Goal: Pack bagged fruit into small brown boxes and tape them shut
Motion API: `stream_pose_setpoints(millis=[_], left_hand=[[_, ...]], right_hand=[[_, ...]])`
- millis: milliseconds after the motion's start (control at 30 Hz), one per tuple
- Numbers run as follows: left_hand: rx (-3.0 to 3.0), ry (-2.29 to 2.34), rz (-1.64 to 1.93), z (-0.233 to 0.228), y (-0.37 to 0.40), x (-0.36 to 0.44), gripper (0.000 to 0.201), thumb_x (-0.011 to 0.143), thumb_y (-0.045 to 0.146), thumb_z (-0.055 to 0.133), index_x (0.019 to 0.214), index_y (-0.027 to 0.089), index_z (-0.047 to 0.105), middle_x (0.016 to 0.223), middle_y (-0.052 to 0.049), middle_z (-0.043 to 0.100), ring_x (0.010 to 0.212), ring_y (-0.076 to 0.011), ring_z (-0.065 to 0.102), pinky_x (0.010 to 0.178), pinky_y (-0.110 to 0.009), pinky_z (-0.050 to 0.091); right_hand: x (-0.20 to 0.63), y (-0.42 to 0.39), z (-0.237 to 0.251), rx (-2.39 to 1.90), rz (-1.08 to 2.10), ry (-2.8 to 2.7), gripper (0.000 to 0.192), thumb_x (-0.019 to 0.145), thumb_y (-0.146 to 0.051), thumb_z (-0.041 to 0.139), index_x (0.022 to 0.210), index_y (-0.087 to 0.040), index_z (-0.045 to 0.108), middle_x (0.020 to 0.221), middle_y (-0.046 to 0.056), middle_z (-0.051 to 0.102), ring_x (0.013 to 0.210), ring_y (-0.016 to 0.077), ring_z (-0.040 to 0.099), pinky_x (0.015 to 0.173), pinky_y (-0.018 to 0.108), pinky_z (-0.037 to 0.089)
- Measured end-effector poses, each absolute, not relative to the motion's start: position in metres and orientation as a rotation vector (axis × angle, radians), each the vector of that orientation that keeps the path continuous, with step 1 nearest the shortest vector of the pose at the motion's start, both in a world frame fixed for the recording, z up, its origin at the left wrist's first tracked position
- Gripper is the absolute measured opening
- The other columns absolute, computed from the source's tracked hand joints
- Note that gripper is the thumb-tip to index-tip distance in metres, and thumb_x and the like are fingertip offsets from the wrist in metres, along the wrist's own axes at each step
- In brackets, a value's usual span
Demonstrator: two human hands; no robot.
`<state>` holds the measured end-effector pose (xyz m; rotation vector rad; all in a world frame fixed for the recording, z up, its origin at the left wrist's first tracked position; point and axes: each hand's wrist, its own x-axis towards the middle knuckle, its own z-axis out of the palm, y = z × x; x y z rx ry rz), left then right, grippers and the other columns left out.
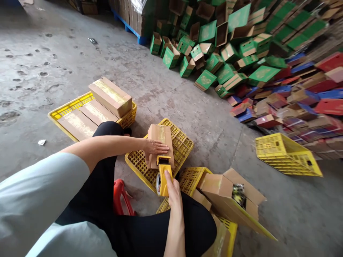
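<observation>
A cardboard box (pixel 160 132) with a strip of clear yellowish tape along its top lies on an upturned yellow plastic crate (pixel 180 142). Flat on the box top rests my left hand (pixel 155 147), its fingers stretched out. My right hand (pixel 173 189) is wrapped round the handle of a yellow tape dispenser (pixel 165 175). The dispenser's head is at the near end of the box, just below my left fingers. A roll of tape shows at its left side.
At the left, a yellow crate (pixel 70 103) holds several taped boxes (pixel 111 95). An open carton (pixel 214 187) leans at my right knee. Under me is a red stool (pixel 122 198). Green boxes (pixel 225 73) and red and blue boxes (pixel 297 92) are heaped behind another yellow crate (pixel 284 153).
</observation>
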<state>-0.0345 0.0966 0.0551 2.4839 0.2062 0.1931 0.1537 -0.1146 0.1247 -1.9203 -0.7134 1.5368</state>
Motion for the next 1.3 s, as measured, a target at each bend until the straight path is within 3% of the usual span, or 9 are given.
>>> stream_pose_setpoints(millis=[200, 567, 1033, 1167, 1300], left_hand=[[2.617, 0.246, 0.218, 0.047, 0.059, -0.040, 0.116, 0.082, 0.079, 0.061, 0.165, 0.003, 0.029, 0.171, -0.022, 0.024, 0.160, -0.0344, 0.023, 0.130, -0.045, 0.018], [2.589, 0.265, 0.243, 0.050, 0.063, -0.039, 0.101, 0.091, 0.070, 0.059, 0.164, 0.006, 0.033, 0.170, -0.021, 0.029, 0.159, -0.0333, 0.028, 0.130, -0.044, 0.023], [2.621, 0.267, 0.234, 0.052, 0.047, -0.036, 0.100, 0.090, 0.070, 0.060, 0.163, 0.007, 0.035, 0.169, -0.020, 0.030, 0.158, -0.0342, 0.030, 0.128, -0.045, 0.026], [2.659, 0.312, 0.265, 0.047, 0.032, -0.032, 0.100, 0.090, 0.069, 0.061, 0.164, 0.005, 0.034, 0.170, -0.022, 0.028, 0.159, -0.0353, 0.027, 0.129, -0.046, 0.023], [2.653, 0.296, 0.277, 0.042, 0.020, -0.032, 0.098, 0.094, 0.067, 0.057, 0.165, 0.005, 0.030, 0.171, -0.020, 0.026, 0.160, -0.0326, 0.025, 0.131, -0.045, 0.017]], right_hand=[[0.161, -0.116, 0.126, -1.993, 1.552, -0.698, 0.066, 0.075, -0.084, 0.066, 0.088, -0.019, 0.071, 0.053, 0.003, 0.068, 0.050, 0.0234, 0.070, 0.044, 0.027, 0.049], [0.158, -0.133, 0.136, -2.075, 1.440, -0.808, 0.073, 0.075, -0.088, 0.062, 0.095, -0.018, 0.071, 0.055, 0.003, 0.068, 0.049, 0.0235, 0.070, 0.043, 0.028, 0.052], [0.152, -0.156, 0.126, -2.007, 1.439, -0.666, 0.073, 0.069, -0.089, 0.066, 0.088, -0.018, 0.067, 0.051, 0.001, 0.064, 0.045, 0.0212, 0.066, 0.041, 0.027, 0.048], [0.151, -0.157, 0.113, -1.949, 1.508, -0.579, 0.071, 0.064, -0.086, 0.069, 0.090, -0.020, 0.064, 0.053, 0.000, 0.065, 0.047, 0.0212, 0.068, 0.043, 0.026, 0.049], [0.151, -0.155, 0.104, -1.933, 1.519, -0.615, 0.066, 0.070, -0.083, 0.066, 0.089, -0.020, 0.063, 0.052, -0.001, 0.065, 0.047, 0.0211, 0.068, 0.044, 0.026, 0.051]])
